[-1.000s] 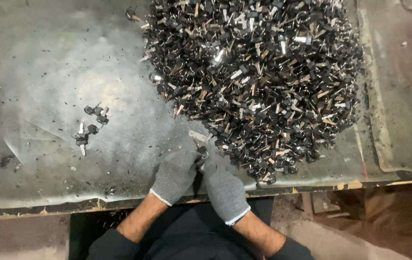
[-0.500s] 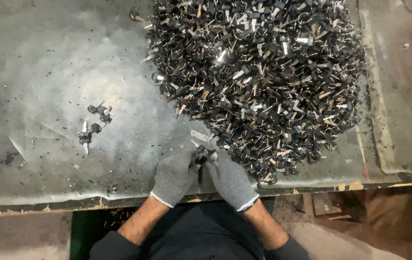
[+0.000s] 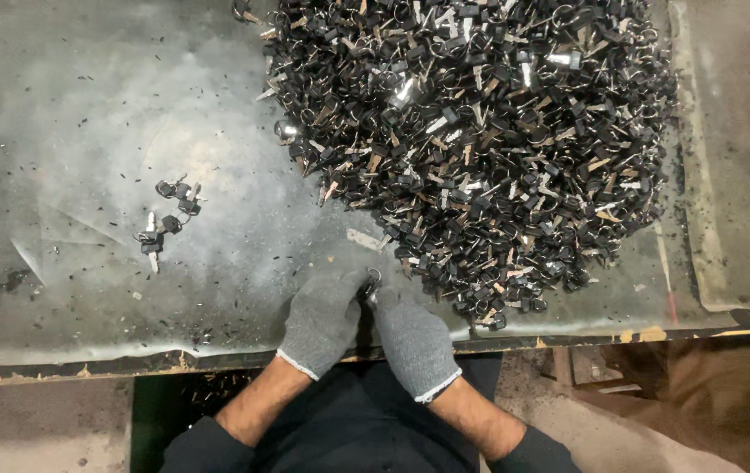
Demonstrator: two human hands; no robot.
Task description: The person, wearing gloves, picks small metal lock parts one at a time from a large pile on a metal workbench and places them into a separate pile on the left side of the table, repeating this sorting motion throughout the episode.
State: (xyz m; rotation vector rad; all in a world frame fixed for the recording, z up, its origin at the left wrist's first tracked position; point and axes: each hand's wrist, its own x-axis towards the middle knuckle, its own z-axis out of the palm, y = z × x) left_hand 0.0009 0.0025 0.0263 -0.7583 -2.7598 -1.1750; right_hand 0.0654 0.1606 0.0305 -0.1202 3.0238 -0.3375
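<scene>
At the counter's [image 3: 86, 105] near edge, a small key with a metal ring [image 3: 371, 282] sits pinched between both gloved hands. Just beyond lies a large heap of black-headed keys [image 3: 480, 131]; a few sorted keys [image 3: 169, 219] lie well apart. Left hand [image 3: 322, 320] and right hand [image 3: 411, 342] touch, fingers curled on the key.

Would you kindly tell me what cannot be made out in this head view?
- Small ringed part between left hand and right hand: mostly hidden by gloved fingers.
- Heap of keys: cut off by top edge.
- Loose keys: too small for detail.
</scene>
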